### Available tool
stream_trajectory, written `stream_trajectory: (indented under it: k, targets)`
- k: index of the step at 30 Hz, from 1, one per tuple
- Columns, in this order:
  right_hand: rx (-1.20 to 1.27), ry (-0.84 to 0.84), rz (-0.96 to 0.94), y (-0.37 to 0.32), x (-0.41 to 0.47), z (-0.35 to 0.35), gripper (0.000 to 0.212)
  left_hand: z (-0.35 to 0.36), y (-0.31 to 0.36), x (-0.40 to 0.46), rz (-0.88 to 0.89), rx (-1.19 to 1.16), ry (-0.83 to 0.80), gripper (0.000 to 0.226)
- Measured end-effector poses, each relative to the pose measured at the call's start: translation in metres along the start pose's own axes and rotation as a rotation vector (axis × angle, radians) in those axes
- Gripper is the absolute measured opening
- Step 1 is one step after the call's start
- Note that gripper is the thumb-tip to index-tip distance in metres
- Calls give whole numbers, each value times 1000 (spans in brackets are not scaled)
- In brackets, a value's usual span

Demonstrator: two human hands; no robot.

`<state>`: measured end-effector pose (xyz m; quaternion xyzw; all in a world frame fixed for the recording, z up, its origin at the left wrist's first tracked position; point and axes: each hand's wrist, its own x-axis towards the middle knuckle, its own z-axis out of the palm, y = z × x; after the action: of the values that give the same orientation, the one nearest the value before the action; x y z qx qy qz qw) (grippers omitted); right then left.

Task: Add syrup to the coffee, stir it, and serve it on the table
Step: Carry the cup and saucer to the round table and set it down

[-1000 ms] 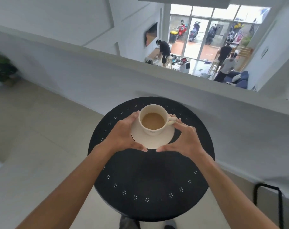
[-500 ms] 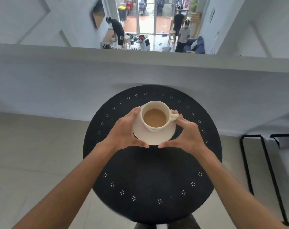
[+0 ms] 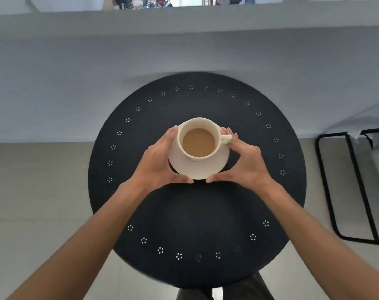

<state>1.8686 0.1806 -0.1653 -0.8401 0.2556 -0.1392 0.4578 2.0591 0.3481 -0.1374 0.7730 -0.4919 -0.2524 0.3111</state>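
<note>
One cup (image 3: 198, 138) of milky coffee sits on a saucer (image 3: 197, 169) over the middle of the round black tabletop (image 3: 197, 213). Both hands cup the saucer's rim: left hand (image 3: 162, 161) and right hand (image 3: 247, 162), fingers curled round it, thumbs almost meeting.

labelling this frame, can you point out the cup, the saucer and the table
cup (image 3: 217, 132): head view, inner right wall.
saucer (image 3: 200, 169): head view, bare near rim.
table (image 3: 197, 217): head view, bare black top.
</note>
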Motion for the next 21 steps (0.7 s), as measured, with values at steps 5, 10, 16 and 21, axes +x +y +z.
stream_trajectory:
  k: [5, 10, 16, 21]
  targets:
    - [26, -33, 76, 33, 0, 23, 128, 26, -29, 4, -49, -15, -45, 129]
    - [44, -57, 105, 56, 1, 37, 127, 47, -51, 9, -80, -42, -72, 127]
    - [21, -60, 134, 77, 5, 46, 128, 65, -68, 18, -87, -26, -93, 135]
    - [-5, -48, 142, 86, 5, 52, 130, 74, -79, 23, -117, 7, -118, 138]
